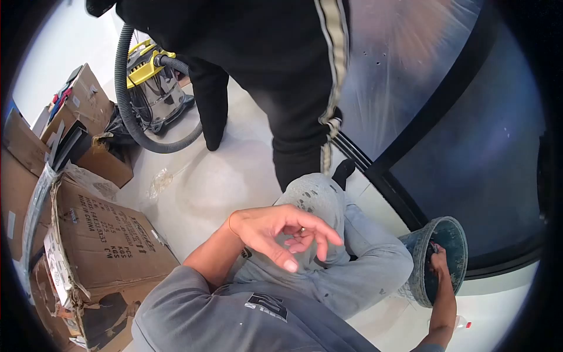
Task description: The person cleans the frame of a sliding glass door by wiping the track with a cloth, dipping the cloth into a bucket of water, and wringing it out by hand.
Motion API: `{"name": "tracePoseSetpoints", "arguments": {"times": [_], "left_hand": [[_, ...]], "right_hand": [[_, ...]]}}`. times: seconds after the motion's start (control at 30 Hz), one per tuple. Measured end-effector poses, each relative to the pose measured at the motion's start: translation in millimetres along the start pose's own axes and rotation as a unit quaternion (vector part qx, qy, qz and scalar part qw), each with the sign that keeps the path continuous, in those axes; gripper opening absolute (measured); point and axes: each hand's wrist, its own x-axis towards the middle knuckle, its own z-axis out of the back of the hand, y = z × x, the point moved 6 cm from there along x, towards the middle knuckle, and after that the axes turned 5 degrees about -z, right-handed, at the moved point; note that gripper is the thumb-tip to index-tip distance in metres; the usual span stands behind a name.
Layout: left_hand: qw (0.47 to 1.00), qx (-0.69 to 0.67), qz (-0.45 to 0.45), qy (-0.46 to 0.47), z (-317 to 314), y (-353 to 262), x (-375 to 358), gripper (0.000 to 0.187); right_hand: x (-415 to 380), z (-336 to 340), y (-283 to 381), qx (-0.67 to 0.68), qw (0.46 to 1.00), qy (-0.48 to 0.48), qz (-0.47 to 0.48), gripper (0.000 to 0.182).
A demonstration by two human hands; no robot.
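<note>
My left hand [287, 232] hovers over my lap, fingers apart and loosely bent, with nothing in them. A ring is on one finger and a thin band circles the wrist. At the right, my right hand [438, 261] reaches inside a dark, stained bucket [417, 267] that is tipped toward me. Its fingers are closed near the bucket's inner wall, around something small and dark with a bit of red that I cannot make out. My grey trousers [369, 258], spotted with stains, cover my crossed legs beside the bucket.
Another person in black trousers [293, 100] stands close in front of me. Behind them is a yellow and black vacuum cleaner [155, 88] with a grey hose [124, 88]. Cardboard boxes [111, 240] crowd the left. A dark-framed glass door [481, 158] borders the right.
</note>
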Motion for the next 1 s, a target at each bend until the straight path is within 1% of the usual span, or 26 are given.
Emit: {"name": "tracePoseSetpoints", "arguments": {"times": [0.1,0.13,0.23,0.27,0.37,0.4,0.43,0.47,0.5,0.57,0.6,0.67,0.7,0.73,0.77,0.8,0.83,0.9,0.97,1.0], "left_hand": [[1.0,0.006,0.003,-0.021,0,-9,-10,0.081],[1.0,0.007,0.006,-0.027,1,-12,-12,0.081],[0.998,0.04,-0.007,-0.041,7,-20,-19,0.081],[0.998,0.046,-0.011,-0.051,10,-21,-22,0.082],[0.993,0.068,-0.022,-0.089,20,-27,-37,0.084],[0.991,0.077,-0.026,-0.103,24,-29,-43,0.084],[0.989,0.085,-0.028,-0.117,28,-31,-50,0.085],[0.984,0.098,-0.028,-0.147,33,-33,-58,0.085],[0.983,0.098,-0.036,-0.151,37,-37,-65,0.082],[0.981,0.099,-0.047,-0.157,51,-47,-78,0.078],[0.976,0.113,-0.043,-0.183,59,-50,-87,0.079],[0.965,0.143,-0.059,-0.211,69,-61,-96,0.081],[0.961,0.155,-0.064,-0.22,73,-66,-97,0.082],[0.955,0.159,-0.076,-0.239,75,-71,-99,0.085],[0.956,0.152,-0.085,-0.235,77,-71,-101,0.086],[0.956,0.148,-0.097,-0.232,81,-73,-103,0.086],[0.956,0.147,-0.11,-0.23,86,-76,-104,0.087],[0.958,0.157,-0.097,-0.219,98,-80,-96,0.088],[0.961,0.173,-0.069,-0.203,113,-86,-85,0.089],[0.963,0.19,-0.055,-0.186,120,-92,-73,0.088]], "right_hand": [[30,6,-11,-0.061,0.985,0.075,0.14,0.037],[-6,3,10,-0.056,0.997,0.04,0.031,0.052],[-20,9,16,-0.101,0.994,-0.045,-0.023,0.057],[-9,12,6,-0.156,0.987,-0.045,0.012,0.05],[20,22,-26,-0.18,0.968,-0.131,0.116,0.034],[7,21,-20,-0.113,0.987,-0.097,0.066,0.029],[-30,16,12,-0.044,0.997,-0.063,0.014,0.024],[-32,15,14,-0.043,0.998,-0.052,0.019,0.02],[-35,13,16,-0.041,0.998,-0.041,0.025,0.017],[0,15,-11,-0.168,0.973,-0.06,0.148,0.013],[-21,16,2,-0.165,0.97,-0.116,0.132,0.02],[-10,25,-9,-0.272,0.943,-0.156,0.111,0.044],[-18,27,-4,-0.257,0.945,-0.159,0.128,0.051],[-24,28,0,-0.223,0.959,-0.149,0.095,0.054],[-28,30,3,-0.265,0.94,-0.176,0.123,0.059],[-23,33,-7,-0.263,0.937,-0.204,0.104,0.066],[-34,33,-3,-0.262,0.941,-0.201,0.071,0.069],[-64,29,26,-0.253,0.949,-0.19,0.011,0.075],[-51,31,6,-0.222,0.963,-0.138,-0.064,0.083],[-56,34,7,-0.233,0.949,-0.207,-0.04,0.088]]}}
